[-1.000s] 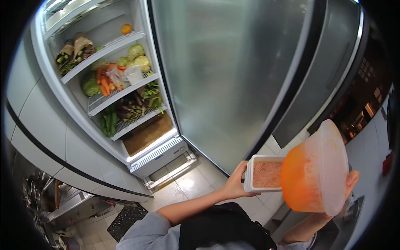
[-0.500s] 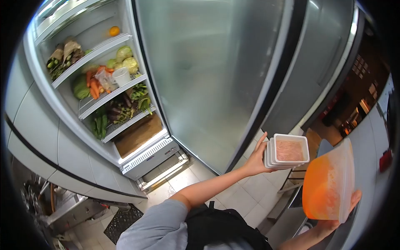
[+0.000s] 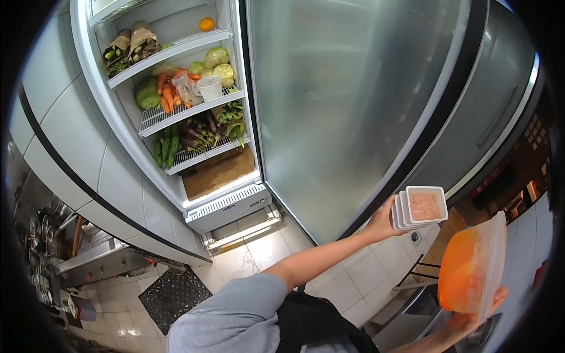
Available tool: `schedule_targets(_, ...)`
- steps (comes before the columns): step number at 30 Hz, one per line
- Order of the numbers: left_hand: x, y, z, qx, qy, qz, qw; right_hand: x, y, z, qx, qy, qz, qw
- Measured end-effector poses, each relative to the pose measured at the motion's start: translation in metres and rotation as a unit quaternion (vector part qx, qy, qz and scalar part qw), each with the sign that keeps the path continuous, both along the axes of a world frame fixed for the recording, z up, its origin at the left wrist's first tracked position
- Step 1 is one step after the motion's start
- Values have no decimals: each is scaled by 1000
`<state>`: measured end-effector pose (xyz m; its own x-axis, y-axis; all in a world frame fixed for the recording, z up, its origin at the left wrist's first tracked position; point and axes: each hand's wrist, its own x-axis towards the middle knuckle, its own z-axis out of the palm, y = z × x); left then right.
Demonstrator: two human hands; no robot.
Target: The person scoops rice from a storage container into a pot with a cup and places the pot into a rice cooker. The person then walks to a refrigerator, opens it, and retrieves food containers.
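My left hand (image 3: 382, 223) is stretched out to the right, wrapped round a stack of white plastic tubs (image 3: 426, 207). Pale pink, shredded-looking food shows in the top tub. Lower right, my right hand (image 3: 479, 312) supports a large translucent container (image 3: 472, 265) from below. That container is tilted on its side, with its whitish lid facing right and orange contents inside. Most of the right hand's fingers are hidden behind it. The two loads are apart from each other.
An open fridge (image 3: 223, 206) at the left holds carrots (image 3: 168, 94), cabbages, aubergines and a white bucket (image 3: 209, 88) on its shelves. Its frosted glass door (image 3: 347, 106) stands ahead of me. A black mat (image 3: 175, 299) lies on the tiles; a steel counter (image 3: 97, 259) is far left.
My view has turned left, so the fridge sits further right in the picture. Both hands still hold the same containers; the orange one looks slightly lower.
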<state>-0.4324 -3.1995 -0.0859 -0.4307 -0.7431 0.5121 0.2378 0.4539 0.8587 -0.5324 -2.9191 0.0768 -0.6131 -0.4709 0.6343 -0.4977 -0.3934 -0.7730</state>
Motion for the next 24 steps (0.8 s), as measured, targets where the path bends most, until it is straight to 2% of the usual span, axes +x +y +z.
schedule_targets(5, 4, 7, 1, 28, 19, 12, 999, -2, 0, -2, -2, 13, -22, 1000)
schedule_targets(9, 13, 14, -3, -7, -3, 53, 999, -2, 3, -2, -11, 13, -34, 999)
schedule_targets(12, 27, 24, -7, 39, -28, 41, 998, -1, 7, 0, -18, 16, -52, 998)
schedule_targets(16, 49, 40, -20, -7, -38, 95, 995, 1, 11, 2, -26, 28, -68, 997)
schedule_targets(18, 71, 51, -16, 65, -33, 18, 997, -20, 15, -11, -28, 2, -33, 999)
schedule_targets(20, 90, 57, -18, 45, -28, 31, 998, -27, 15, -17, -27, -24, 3, 999)
schedule_targets(24, 143, 81, -2, 104, -72, 71, 989, -16, -4, -7, -7, -16, 28, 999)
